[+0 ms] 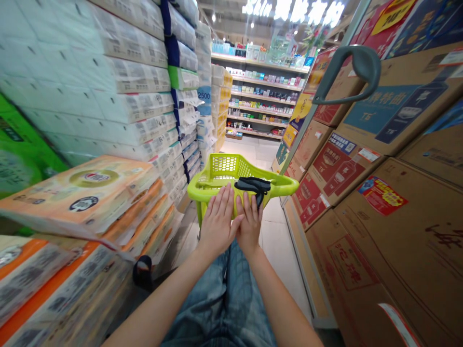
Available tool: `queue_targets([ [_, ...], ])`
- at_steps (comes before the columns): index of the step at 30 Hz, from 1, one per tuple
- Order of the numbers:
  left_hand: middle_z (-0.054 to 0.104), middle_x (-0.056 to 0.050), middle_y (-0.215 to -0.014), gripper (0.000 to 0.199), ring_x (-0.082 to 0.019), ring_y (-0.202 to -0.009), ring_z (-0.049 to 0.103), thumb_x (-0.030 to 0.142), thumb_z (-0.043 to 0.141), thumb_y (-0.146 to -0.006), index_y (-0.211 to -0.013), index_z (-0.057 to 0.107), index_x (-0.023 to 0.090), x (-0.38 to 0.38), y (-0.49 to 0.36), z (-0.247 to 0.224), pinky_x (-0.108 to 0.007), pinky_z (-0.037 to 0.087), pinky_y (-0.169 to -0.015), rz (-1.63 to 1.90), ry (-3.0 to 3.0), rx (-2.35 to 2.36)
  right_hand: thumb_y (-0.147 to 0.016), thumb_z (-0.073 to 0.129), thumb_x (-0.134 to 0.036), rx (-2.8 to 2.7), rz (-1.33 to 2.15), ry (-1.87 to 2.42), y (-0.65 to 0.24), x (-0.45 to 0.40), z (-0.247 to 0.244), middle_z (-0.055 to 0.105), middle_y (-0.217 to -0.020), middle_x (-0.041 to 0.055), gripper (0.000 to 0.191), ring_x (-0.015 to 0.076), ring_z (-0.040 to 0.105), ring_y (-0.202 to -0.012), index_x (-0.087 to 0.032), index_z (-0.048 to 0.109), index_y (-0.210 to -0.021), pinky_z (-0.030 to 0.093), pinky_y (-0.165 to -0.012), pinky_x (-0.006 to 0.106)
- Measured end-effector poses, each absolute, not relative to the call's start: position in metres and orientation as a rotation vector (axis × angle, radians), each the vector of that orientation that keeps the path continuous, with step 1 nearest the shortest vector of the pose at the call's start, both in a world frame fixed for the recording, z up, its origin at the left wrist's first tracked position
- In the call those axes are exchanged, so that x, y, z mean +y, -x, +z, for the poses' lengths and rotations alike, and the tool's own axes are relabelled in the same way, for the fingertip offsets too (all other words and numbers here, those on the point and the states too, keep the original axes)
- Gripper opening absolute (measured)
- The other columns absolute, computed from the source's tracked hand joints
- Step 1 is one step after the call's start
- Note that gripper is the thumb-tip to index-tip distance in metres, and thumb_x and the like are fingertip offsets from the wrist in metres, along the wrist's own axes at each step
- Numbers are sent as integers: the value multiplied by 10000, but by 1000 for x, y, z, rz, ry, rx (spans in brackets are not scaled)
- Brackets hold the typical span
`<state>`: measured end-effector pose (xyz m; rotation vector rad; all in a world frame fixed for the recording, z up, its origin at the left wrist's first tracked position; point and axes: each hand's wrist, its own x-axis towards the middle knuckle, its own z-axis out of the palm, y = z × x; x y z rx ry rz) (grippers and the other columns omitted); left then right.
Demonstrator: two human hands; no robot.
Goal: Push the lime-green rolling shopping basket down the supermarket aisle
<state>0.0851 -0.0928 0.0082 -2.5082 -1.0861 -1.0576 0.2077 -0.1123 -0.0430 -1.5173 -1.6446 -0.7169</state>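
A lime-green plastic shopping basket cart [221, 166] stands in front of my legs, its lattice walls facing the aisle. My left hand [219, 219] lies on the cart's near rim with fingers stretched forward. Beside it, my right hand [249, 224] rests on a yellowish part of the same rim, fingers laid out over it. The left thumb reaches across to the right hand. A dark, folded strap-like item [252, 184] lies over the rim just beyond my right fingers, one end hanging down by them. Its exact kind cannot be made out.
Tall stacks of wrapped tissue packs [141, 72] line the left side, with orange packs [83, 188] lower and nearer. Cardboard cartons [369, 226] rise on the right, where a grey handle [369, 72] sticks out. Shelves of small goods [265, 89] close the aisle's far end.
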Motion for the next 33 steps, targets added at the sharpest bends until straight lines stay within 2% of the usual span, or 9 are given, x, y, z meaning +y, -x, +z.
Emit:
queue_targets([
  [5, 242, -144, -1621, 669, -248, -1515, 188, 440, 298, -1023, -1559, 172, 61, -93, -85, 11, -407, 166, -1218, -1031, 2532, -1090, -878, 382, -81, -1552, -821, 1572, -266, -118, -37, 405, -1559, 103, 689, 231, 228, -1509, -243, 294, -1542, 190, -1209, 569],
  [9, 242, -150, -1620, 676, -254, -1516, 181, 445, 302, -1023, -1558, 167, 55, -94, -88, 10, -415, 152, -1220, -1045, 2530, -1091, -721, 361, -18, -1293, -691, 1709, -304, -122, -25, 348, -1589, 104, 851, 244, 207, -1516, -209, 285, -1546, 186, -1199, 601],
  [12, 241, -154, -1620, 682, -257, -1515, 185, 454, 300, -1023, -1560, 157, 58, -94, -89, 9, -419, 144, -1221, -1056, 2526, -1084, -666, 368, -11, -1247, -568, 1754, -300, -123, -6, 372, -1579, 78, 869, 235, 238, -1505, -203, 353, -1514, 170, -1214, 584],
  [18, 244, -153, -1620, 675, -254, -1517, 177, 445, 302, -1022, -1558, 163, 58, -93, -87, 9, -418, 147, -1221, -1060, 2518, -1091, -687, 382, 35, -1609, -389, 1734, -250, -117, 46, 545, -1456, 62, 744, 209, 427, -1399, -186, 531, -1382, 186, -1228, 511],
  [24, 249, -151, -1618, 657, -256, -1515, 188, 393, 315, -1021, -1562, 149, 61, -93, -84, 10, -427, 161, -1221, -1043, 2524, -1085, -765, 405, 34, -2045, -310, 1554, -229, -114, 70, 513, -1492, 19, 702, 182, 438, -1399, -216, 506, -1413, 206, -1229, 457],
  [28, 239, -143, -1622, 658, -250, -1516, 184, 416, 315, -1022, -1556, 178, 57, -95, -84, 12, -416, 160, -1224, -1018, 2529, -1095, -721, 396, 64, -2040, -277, 1663, -257, -120, 76, 509, -1494, 6, 753, 189, 433, -1407, -227, 519, -1404, 258, -1211, 477],
  [33, 243, -136, -1622, 647, -238, -1516, 187, 401, 316, -1025, -1559, 171, 65, -96, -85, 13, -408, 174, -1223, -1027, 2537, -1084, -689, 407, 76, -1805, -276, 1877, -305, -128, 77, 558, -1450, 49, 751, 201, 476, -1375, -198, 554, -1372, 345, -1174, 439],
])
